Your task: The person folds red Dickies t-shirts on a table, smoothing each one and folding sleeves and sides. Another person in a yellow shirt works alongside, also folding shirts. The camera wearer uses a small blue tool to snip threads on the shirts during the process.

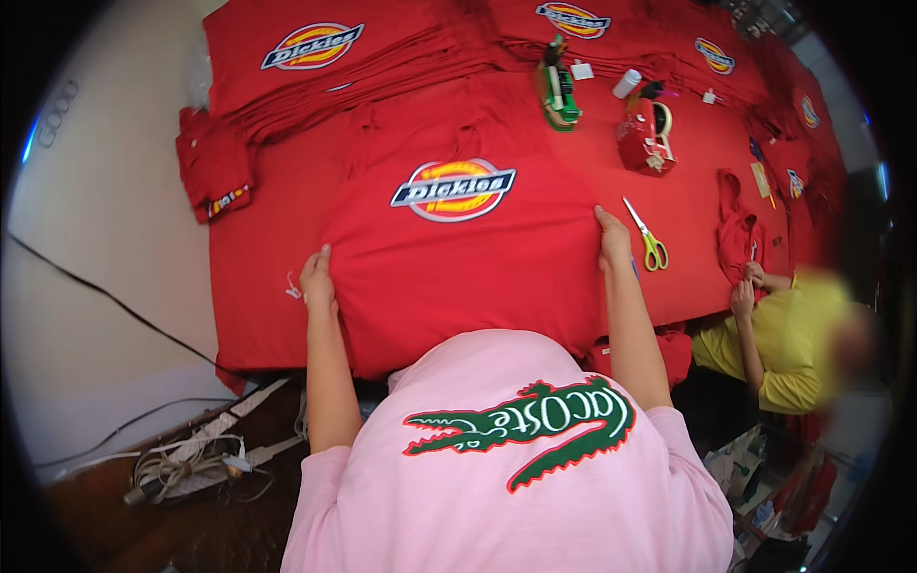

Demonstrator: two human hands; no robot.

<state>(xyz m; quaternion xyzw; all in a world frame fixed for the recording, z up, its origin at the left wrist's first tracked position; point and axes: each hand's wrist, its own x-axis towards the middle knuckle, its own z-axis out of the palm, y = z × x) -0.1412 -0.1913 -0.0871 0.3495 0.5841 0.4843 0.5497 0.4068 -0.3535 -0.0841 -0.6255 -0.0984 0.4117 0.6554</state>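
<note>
A red cloth garment lies spread in front of me, with strap-like parts at its far end and an oval yellow, orange and dark logo on its chest. My left hand pinches its left edge between thumb and fingers. On the opposite edge, a little farther off, my right hand is closed in the same way. The cloth between them is stretched fairly flat, and its near end hangs against my pink shirt. Green-handled scissors lie just right of my right hand. Beside my left hand is a small white tag.
Red garments are stacked along the far side; a folded one sits far left. A green tool and a red tape dispenser stand at the back. A person in yellow handles red cloth at right. Cables lie lower left.
</note>
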